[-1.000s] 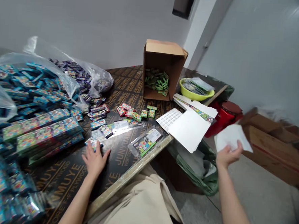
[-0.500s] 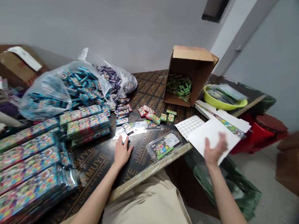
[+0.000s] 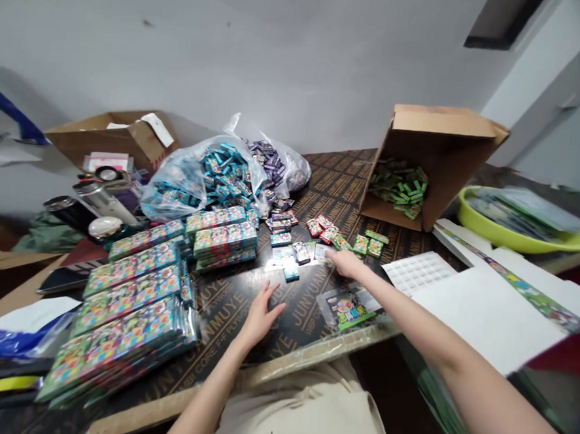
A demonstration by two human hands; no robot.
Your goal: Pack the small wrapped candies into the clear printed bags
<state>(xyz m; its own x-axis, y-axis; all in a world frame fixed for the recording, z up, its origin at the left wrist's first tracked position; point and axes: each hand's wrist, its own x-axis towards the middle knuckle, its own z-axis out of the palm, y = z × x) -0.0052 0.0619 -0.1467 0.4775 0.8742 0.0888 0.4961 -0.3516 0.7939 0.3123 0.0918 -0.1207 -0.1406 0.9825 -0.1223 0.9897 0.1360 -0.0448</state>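
Note:
My left hand (image 3: 260, 313) lies flat and open on the dark plywood table (image 3: 225, 311), fingers spread, holding nothing. A little beyond it sit small loose packets (image 3: 288, 253). My right hand (image 3: 346, 263) reaches across the table and rests palm down on small packets near the red ones (image 3: 321, 229) and green ones (image 3: 369, 243); its fingertips are hidden. A clear packaged card (image 3: 347, 307) lies under my right forearm near the table's front edge.
Stacks of colourful wrapped packs (image 3: 132, 299) fill the left. Clear bags of blue packets (image 3: 198, 179) and purple packets (image 3: 273, 163) stand behind. A tipped cardboard box (image 3: 435, 160) holds green packets. White sheets (image 3: 481, 307) and a yellow-green basin (image 3: 515, 234) are at right.
My right hand let go of the white sheet it held out to the right and swung left onto the small packets. The view turned left; my left hand stayed on the table.

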